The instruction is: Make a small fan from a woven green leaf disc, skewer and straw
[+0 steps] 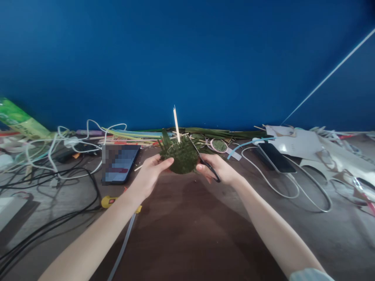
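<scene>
A round woven piece of dark green leaf strips (182, 157) is held up over the brown table (181, 226), with loose strip ends sticking out at its top. A thin pale stick (176, 125) rises upright from it. My left hand (150, 171) grips its left edge, thumb on top. My right hand (215, 168) touches its right edge and holds black-handled scissors (211, 168), whose blades point up toward the weave.
A phone (119, 163) lies left of my hands, a second dark phone (277, 157) on white sheets at the right. Tangled white and black cables (58, 156) cover the left side. Green leaf strips (211, 133) and a small woven disc (219, 145) lie along the blue wall.
</scene>
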Demonstrator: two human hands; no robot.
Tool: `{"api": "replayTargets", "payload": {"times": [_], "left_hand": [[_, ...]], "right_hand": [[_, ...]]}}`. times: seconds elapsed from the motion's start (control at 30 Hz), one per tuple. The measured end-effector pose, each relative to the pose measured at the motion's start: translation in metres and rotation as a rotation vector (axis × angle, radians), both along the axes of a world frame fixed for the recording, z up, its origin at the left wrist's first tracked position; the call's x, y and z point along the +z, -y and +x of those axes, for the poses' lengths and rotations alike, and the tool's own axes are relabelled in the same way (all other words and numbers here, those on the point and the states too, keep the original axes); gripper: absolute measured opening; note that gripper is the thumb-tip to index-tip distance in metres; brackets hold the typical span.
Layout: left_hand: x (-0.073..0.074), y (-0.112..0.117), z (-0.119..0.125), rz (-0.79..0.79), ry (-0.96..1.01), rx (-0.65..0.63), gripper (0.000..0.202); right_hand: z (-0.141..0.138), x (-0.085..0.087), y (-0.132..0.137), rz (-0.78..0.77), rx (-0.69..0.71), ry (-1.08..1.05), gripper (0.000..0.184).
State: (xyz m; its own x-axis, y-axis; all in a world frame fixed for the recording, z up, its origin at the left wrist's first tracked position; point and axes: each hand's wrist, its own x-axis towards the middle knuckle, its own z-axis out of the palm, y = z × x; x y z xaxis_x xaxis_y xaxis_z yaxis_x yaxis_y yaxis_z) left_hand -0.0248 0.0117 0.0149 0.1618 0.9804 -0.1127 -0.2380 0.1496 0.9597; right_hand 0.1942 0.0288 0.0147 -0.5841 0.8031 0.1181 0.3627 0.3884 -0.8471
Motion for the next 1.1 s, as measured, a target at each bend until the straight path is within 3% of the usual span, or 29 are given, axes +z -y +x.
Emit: {"api": "replayTargets", "payload": {"times": [0.73,1.1], "left_hand": [[0.0005,-0.0003,-0.0007,0.011,-0.022,0.012,0.032],[-0.0023,-0.0027,-0.0015,0.031,-0.076,-0.051,0.033]], "right_hand": [[0.0,0.0034,-0.0002,0.019,-0.072,0.081,0.037],[0.0011,0.0069,0.0015,-0.002,0.056,0.0,0.039]]}}
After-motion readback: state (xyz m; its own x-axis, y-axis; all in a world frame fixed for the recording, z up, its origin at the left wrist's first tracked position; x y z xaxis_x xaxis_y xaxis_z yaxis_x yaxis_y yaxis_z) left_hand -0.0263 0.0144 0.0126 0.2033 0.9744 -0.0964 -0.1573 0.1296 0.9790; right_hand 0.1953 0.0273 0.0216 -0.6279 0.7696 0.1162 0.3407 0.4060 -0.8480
